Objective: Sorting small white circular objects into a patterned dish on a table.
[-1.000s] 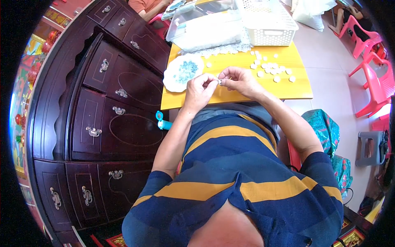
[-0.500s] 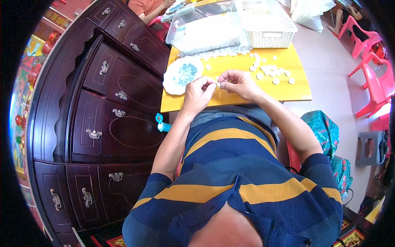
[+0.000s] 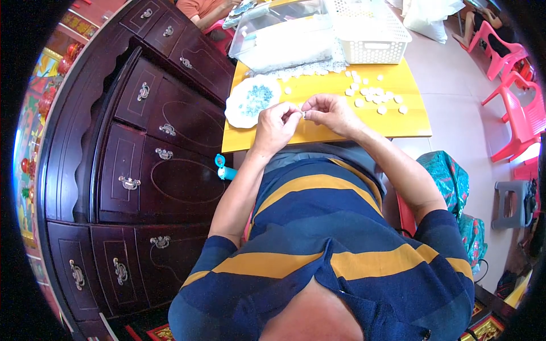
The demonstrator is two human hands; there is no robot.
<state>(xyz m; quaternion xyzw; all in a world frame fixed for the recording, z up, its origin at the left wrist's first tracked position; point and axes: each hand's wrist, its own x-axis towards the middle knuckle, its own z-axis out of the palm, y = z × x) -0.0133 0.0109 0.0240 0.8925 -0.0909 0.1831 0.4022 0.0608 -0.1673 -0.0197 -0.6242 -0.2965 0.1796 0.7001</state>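
My left hand point(image 3: 276, 126) and my right hand point(image 3: 331, 115) meet above the near edge of a yellow table point(image 3: 410, 121). Thumb and fingers of each are pinched together, with the fingertips almost touching. A tiny pale piece point(image 3: 303, 115) shows between them, too small to name. Just beyond my left hand lies a white scalloped plate point(image 3: 235, 117) holding a heap of small blue-green bits point(image 3: 257, 100). To the right of my right hand, several small white roundish pieces point(image 3: 381, 110) are scattered on the tabletop.
A clear plastic bin point(image 3: 256, 48) and a white perforated basket point(image 3: 375, 52) stand at the table's far side. Dark wooden drawers point(image 3: 165, 136) line the left. Pink chairs point(image 3: 520, 111) and green bags point(image 3: 446, 176) are at right. Another person's arm point(image 3: 207, 20) shows at the far left.
My hands stay pinched at nearly the same spot; the fingertips have shifted only slightly. The plate and the scattered white pieces look unchanged.
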